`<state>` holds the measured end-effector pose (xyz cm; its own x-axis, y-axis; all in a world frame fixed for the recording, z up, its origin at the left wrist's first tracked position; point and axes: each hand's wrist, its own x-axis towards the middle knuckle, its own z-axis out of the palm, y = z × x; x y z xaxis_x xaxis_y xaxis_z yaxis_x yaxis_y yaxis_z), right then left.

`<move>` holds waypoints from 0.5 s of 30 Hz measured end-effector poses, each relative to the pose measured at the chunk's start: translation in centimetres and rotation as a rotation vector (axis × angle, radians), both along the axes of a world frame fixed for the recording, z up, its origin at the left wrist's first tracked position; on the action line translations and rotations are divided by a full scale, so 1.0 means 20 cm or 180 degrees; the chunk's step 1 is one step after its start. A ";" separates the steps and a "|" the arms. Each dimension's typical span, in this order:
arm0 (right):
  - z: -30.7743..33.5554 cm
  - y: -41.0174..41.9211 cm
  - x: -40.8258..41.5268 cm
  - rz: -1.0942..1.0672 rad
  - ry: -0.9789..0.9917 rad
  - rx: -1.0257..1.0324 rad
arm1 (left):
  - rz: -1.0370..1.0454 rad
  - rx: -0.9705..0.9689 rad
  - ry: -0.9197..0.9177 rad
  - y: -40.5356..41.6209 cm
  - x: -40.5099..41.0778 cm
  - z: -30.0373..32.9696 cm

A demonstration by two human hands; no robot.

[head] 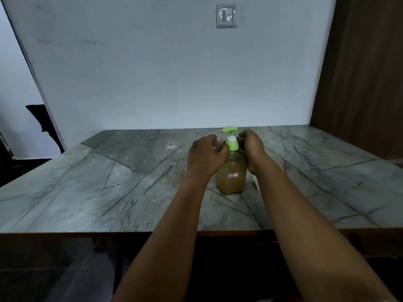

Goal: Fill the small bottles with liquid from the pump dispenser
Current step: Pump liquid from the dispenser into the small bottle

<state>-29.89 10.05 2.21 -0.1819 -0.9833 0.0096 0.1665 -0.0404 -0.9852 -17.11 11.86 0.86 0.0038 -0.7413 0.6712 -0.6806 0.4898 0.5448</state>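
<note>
A pump dispenser [231, 179] with amber liquid and a green pump head [229, 129] stands on the marble table [109, 192], its nozzle pointing left. My left hand [205, 155] grips a small clear bottle [218, 143], whose open neck sticks up just left of the green collar, below the nozzle. My right hand [251, 149] grips the dispenser's shoulder from the right. A second small clear bottle [171, 152] stands upright on the table further left, apart from both hands.
A grey wall with a switch plate [226, 15] rises behind the table. A dark wooden panel [359, 73] borders the right side. The table's front edge runs across below my forearms. A small white thing [256, 184] shows beside my right wrist.
</note>
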 end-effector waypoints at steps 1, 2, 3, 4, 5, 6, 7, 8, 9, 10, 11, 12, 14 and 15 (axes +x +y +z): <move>-0.01 0.00 0.00 -0.0105 0.0054 -0.0015 | 0.0016 0.0002 0.0009 0.00 0.00 0.00; -0.02 -0.01 0.00 -0.0170 0.0168 -0.0009 | 0.0023 0.0007 0.0008 0.00 0.00 0.00; -0.02 -0.02 0.01 -0.0214 0.0272 -0.0018 | 0.0027 0.0017 0.0011 0.00 0.00 0.00; -0.03 -0.02 0.01 -0.0243 0.0341 -0.0020 | 0.0026 0.0037 0.0023 -0.01 0.00 0.00; -0.03 -0.03 0.02 -0.0258 0.0388 -0.0021 | 0.0014 0.0059 0.0045 -0.02 0.01 0.00; -0.03 -0.04 0.03 -0.0283 0.0408 -0.0013 | -0.0008 0.0075 0.0069 -0.04 0.02 0.01; -0.02 -0.06 0.04 -0.0315 0.0426 0.0008 | -0.0036 0.0095 0.0089 -0.06 0.03 0.01; -0.02 -0.08 0.05 -0.0347 0.0443 0.0035 | -0.0065 0.0112 0.0098 -0.09 0.04 0.01; -0.01 -0.09 0.06 -0.0361 0.0456 0.0058 | -0.0093 0.0117 0.0102 -0.11 0.05 0.01; -0.01 -0.10 0.07 -0.0370 0.0485 0.0064 | -0.0122 0.0106 0.0108 -0.14 0.06 0.01; 0.00 -0.13 0.08 -0.0362 0.0565 0.0052 | -0.0163 0.0081 0.0122 -0.18 0.07 0.01; 0.00 -0.15 0.08 -0.0349 0.0662 0.0034 | -0.0211 0.0055 0.0136 -0.21 0.08 0.01; 0.01 -0.20 0.09 -0.0324 0.0770 0.0010 | -0.0250 0.0008 0.0170 -0.27 0.09 0.01; 0.02 -0.22 0.10 -0.0322 0.0773 -0.0007 | -0.0241 0.0001 0.0190 -0.30 0.10 0.01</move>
<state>-27.88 5.63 2.60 -0.2713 -0.9602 0.0669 -0.0799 -0.0468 -0.9957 -15.21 5.82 1.09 -0.0121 -0.7413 0.6711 -0.6080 0.5383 0.5836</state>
